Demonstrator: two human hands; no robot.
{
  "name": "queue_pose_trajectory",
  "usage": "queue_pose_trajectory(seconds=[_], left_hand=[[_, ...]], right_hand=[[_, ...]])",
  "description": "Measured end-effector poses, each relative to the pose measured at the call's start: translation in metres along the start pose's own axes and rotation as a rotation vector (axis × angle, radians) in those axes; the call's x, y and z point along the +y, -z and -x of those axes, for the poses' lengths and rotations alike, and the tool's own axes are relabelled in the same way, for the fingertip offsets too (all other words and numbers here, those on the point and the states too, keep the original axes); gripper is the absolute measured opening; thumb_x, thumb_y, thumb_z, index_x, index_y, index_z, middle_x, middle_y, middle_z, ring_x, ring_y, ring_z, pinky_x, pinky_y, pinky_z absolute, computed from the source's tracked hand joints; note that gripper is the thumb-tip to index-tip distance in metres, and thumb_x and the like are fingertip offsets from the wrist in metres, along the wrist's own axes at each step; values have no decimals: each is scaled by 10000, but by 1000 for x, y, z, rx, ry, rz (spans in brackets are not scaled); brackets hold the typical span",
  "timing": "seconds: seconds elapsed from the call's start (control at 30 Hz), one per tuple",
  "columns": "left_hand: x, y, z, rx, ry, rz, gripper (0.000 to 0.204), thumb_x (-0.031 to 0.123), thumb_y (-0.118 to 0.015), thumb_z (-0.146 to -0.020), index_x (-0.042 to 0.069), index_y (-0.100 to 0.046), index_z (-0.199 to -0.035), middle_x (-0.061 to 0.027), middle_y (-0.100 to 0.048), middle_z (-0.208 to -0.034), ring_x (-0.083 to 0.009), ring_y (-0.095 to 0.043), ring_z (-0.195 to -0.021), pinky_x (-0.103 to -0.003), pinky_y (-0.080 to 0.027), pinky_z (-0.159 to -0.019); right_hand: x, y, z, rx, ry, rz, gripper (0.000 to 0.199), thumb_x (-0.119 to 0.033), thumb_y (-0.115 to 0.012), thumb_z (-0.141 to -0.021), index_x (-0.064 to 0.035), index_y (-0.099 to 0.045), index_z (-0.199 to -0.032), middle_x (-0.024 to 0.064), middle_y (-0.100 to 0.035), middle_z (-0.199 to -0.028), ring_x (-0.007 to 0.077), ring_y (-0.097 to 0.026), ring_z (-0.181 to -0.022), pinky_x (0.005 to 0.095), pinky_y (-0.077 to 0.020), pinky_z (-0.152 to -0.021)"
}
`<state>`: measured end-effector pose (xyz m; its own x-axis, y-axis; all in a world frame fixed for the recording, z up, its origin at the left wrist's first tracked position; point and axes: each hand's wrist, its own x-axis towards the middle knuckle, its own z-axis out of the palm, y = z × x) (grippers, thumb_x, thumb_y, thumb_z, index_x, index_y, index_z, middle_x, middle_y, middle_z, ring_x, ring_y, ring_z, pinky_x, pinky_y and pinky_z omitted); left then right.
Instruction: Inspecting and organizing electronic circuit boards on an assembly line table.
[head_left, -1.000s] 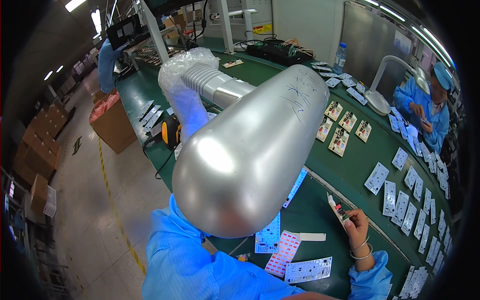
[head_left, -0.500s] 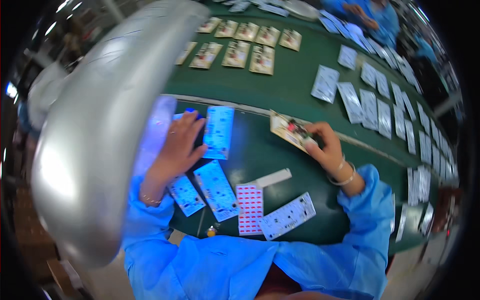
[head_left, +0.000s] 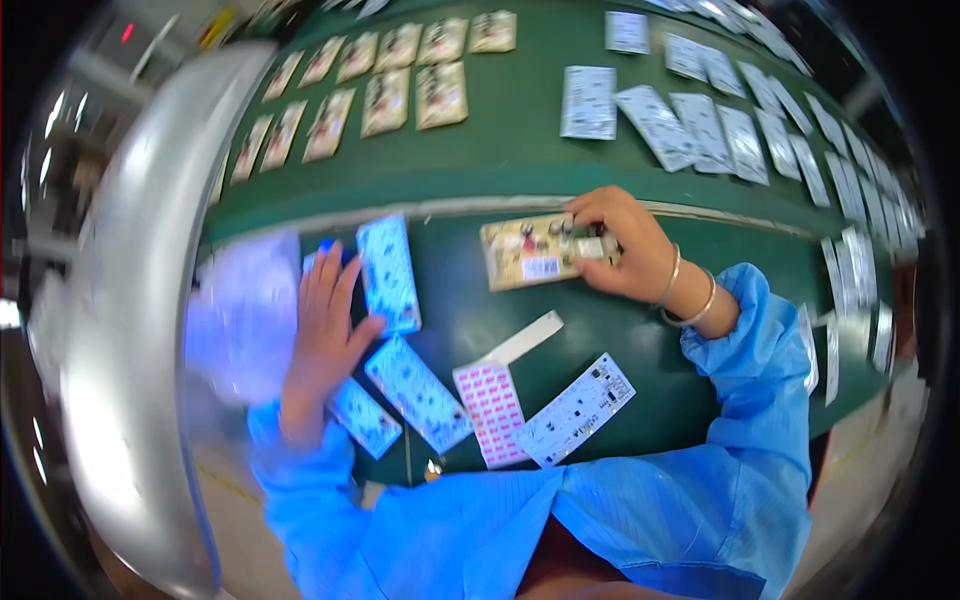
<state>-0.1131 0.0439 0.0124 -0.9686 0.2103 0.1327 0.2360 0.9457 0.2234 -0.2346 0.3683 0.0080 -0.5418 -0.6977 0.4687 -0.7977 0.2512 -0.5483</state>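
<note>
In my right hand is a tan circuit board with components and a white label on its upper face, gripped by its right end above the green table. My left hand lies with fingers stretched out beside an upright-lying white circuit board, its thumb near that board's lower edge. A small dark blue thing shows at its fingertips, partly hidden. Below the hand lie a second white board and a third. A sheet of red-marked stickers and another white board lie nearer my body.
A large silver lamp housing stands at the left, a translucent plastic bag next to it. Beyond the metal strip, rows of tan boards and white boards cover the belt. A white strip lies near the stickers.
The tan board has turned from tilted to nearly level, its labelled face now showing. My left hand stays beside the same white board. The whole view has shifted.
</note>
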Motion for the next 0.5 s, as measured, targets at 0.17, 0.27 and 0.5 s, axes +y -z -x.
queue_pose_trajectory(seconds=[0.17, 0.27, 0.5], left_hand=[[-8, -14, 10, -103, 78, -4, 557, 334, -407, -803, 10, -273, -1235, -198, -173, -1312, -329, -139, -1225, -392, -93, -997], [-8, -6, 17, -79, 95, -36, 577, 368, -378, -823, 9, -240, -1252, -203, -148, -1319, -323, -117, -1234, -393, -85, -996], [21, -13, -8, 53, -166, -314, 515, 286, -461, -810, -8, -305, -1203, -176, -388, -1106, -296, -354, -1051, -378, -241, -919]], right_hand=[[-47, 97, 62, 267, 31, 113, 337, -183, -567, -694, -5, -440, -951, 197, -496, -980, 265, -495, -843, 359, -382, -759], [-78, 155, 151, 890, -81, 375, 266, -151, -459, -776, 41, -441, -960, 191, -510, -954, 240, -508, -856, 319, -390, -773], [-102, 178, 424, 2073, -879, 569, 223, -227, -457, -781, -23, -546, -777, -11, -403, -537, 74, -376, -497, 216, -300, -468]])
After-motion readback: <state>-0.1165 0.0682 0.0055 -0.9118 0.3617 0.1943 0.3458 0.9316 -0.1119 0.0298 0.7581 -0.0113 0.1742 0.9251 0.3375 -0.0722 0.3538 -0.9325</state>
